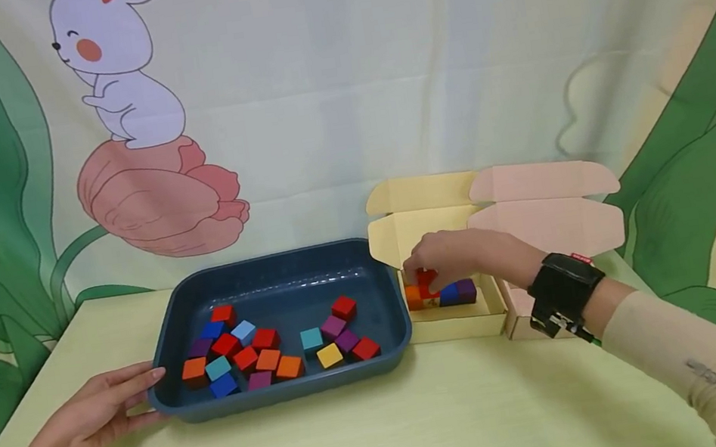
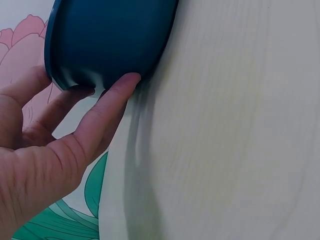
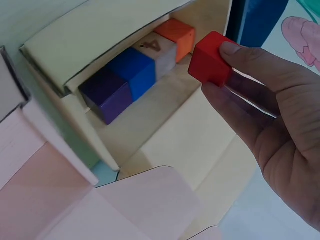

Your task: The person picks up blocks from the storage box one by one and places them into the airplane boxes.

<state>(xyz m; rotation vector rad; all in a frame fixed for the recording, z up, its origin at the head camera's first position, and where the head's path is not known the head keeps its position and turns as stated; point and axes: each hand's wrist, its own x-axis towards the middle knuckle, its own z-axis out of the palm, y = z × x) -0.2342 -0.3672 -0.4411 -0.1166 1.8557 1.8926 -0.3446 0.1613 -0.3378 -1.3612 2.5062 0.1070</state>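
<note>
In the head view, my right hand (image 1: 445, 253) pinches a red cube (image 3: 211, 59) between thumb and fingers. It holds the cube over the yellow cardboard box (image 1: 455, 328). Inside that box a row of cubes shows in the right wrist view: a purple cube (image 3: 106, 97), a blue cube (image 3: 134, 72), a wooden cube marked 4 (image 3: 159, 52) and an orange cube (image 3: 177, 36). At the dark blue tray's (image 1: 286, 395) left end, my left hand (image 1: 98, 409) grips the rim and outer wall with fingers and thumb (image 2: 117, 95).
Several loose cubes (image 1: 246, 359) in red, orange, blue, teal, purple and yellow lie in the tray. A pink cardboard box (image 1: 550, 223) with raised lid stands right of the yellow one. A printed cloth (image 1: 314, 107) hangs behind the table (image 1: 361, 444).
</note>
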